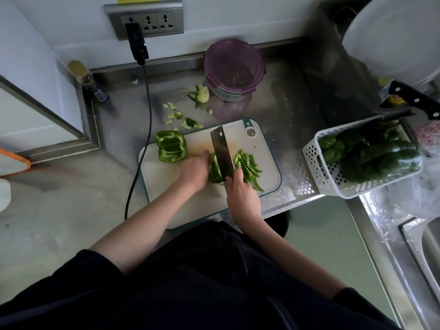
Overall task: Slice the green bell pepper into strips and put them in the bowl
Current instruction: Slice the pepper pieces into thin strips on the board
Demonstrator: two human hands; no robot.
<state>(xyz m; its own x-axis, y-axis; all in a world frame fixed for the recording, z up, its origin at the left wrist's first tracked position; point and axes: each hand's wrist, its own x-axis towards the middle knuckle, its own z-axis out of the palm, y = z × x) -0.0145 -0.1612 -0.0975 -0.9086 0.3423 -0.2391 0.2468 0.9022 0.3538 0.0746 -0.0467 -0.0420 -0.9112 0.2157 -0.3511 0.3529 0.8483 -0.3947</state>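
On the white cutting board (166, 186), the right hand (240, 194) is wrapped around the handle of a cleaver (222, 153), whose broad blade stands upright, its edge down on a piece of green bell pepper (214, 171). The left hand (194, 171) presses on that piece from the left, fingers curled over it, just beside the blade. On the blade's right lies a loose heap of cut pepper strips (248, 166), spread toward the board's right edge. At the board's far left corner sits a hollowed pepper half (171, 146), open side up, apart from both hands.

Beyond the board, on the steel desk (281, 103), pale green trimmings (177, 115) are scattered, and the pepper's stem core (201, 94) lies next to a clear bowl with a purple rim (234, 69); what it holds cannot be made out. A black cable (142, 129) runs down from a plug in the wall socket strip (145, 20), past the board's left side. A small bottle (87, 79) stands in the far left corner. To the right, a white perforated basket (333, 177) holds several whole dark green peppers (373, 158), and a black-handled knife (414, 100) rests above it. A sink rim (409, 234) shows at the lower right.
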